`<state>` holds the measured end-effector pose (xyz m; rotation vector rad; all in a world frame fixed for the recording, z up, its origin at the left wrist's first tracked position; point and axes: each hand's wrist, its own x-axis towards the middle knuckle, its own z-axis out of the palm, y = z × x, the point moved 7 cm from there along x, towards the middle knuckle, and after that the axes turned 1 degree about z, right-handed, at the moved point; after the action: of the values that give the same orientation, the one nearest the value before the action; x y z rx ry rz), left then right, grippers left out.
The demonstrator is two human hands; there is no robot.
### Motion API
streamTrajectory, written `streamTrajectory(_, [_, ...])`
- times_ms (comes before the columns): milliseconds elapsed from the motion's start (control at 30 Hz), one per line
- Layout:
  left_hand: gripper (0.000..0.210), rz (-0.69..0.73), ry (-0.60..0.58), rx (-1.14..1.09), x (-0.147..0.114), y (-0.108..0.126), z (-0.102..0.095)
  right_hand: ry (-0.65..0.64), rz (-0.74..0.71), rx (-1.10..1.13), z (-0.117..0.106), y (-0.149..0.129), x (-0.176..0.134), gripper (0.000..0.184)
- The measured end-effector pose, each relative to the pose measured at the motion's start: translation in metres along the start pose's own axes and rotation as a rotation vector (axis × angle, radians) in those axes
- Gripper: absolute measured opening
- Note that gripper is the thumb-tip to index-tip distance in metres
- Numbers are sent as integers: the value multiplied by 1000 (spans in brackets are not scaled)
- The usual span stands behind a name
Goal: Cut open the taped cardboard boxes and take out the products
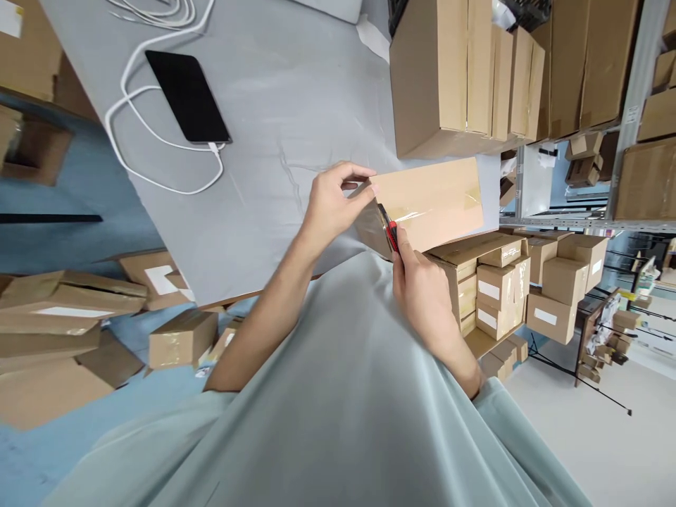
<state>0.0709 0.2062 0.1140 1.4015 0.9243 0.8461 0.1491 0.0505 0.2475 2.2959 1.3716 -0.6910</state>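
A brown cardboard box (438,190) with clear tape along its top lies at the near edge of the grey table (274,91). With thumb and fingers, my left hand (338,197) grips the box's left upper corner. A red and black utility knife (391,229) is in my right hand (420,285), its tip end against the taped left end of the box. Whether the blade has gone into the tape is too small to tell.
A black phone (189,97) on a white cable lies at the table's left. Several upright cartons (427,77) stand at the back right. Stacked boxes (501,289) sit to the right, and opened cartons (68,303) lie on the blue floor at left.
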Motion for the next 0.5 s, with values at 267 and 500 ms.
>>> streamTrajectory(267, [22,-4,41,19,-9,4,3,-128,15,-128,-9,3,-14,65])
streamTrajectory(500, [25,2,75,4,-16,1,5,-108,-11,-138,-3,9,-14,66])
